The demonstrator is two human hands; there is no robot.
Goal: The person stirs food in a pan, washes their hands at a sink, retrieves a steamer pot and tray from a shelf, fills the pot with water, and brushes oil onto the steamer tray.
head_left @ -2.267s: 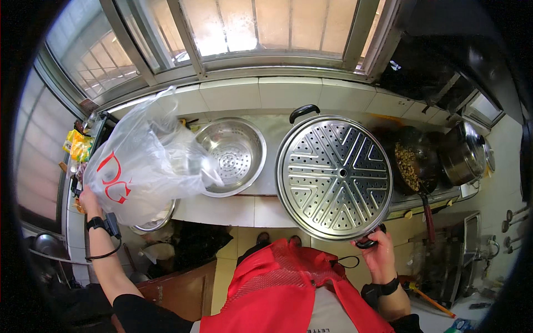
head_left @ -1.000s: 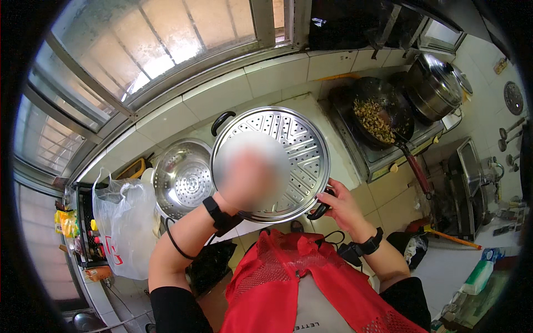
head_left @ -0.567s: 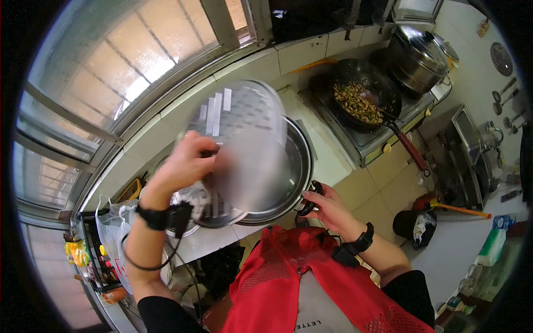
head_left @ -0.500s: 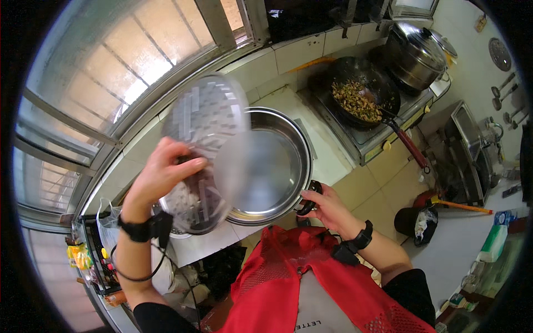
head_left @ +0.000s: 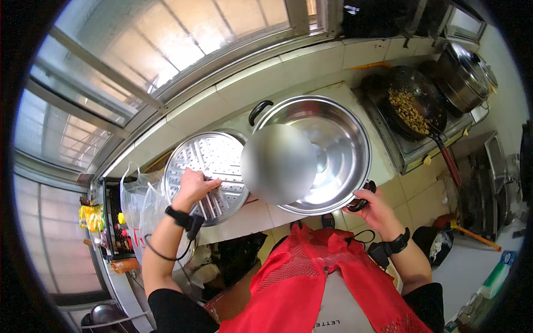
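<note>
A round steel steamer rack (head_left: pixel 219 150) with many holes and slots lies nearly level at the left of the counter. My left hand (head_left: pixel 194 187) is on its near side, fingers closed on it and the thumb stretched across the top. Just right of the rack stands a wide steel pot (head_left: pixel 344 150) with black side handles, its bright inside showing. A blurred patch hides the pot's left part. My right hand (head_left: pixel 377 208) is wrapped round the pot's near right handle (head_left: pixel 362 197). Part of another steel rim (head_left: pixel 236 134) shows behind the rack.
To the right, a dark wok (head_left: pixel 427 94) with chopped food sits on the gas stove (head_left: pixel 408 158), its red-brown handle jutting toward me. A lidded steel pot (head_left: pixel 463 75) stands beyond it. Plastic bags (head_left: pixel 139 191) are at the left, and a window runs behind the counter.
The steamer rack has gone from tilted up over the pot's left side to nearly level, left of the pot, with my left hand. My right hand still grips the handle. The view has shifted.
</note>
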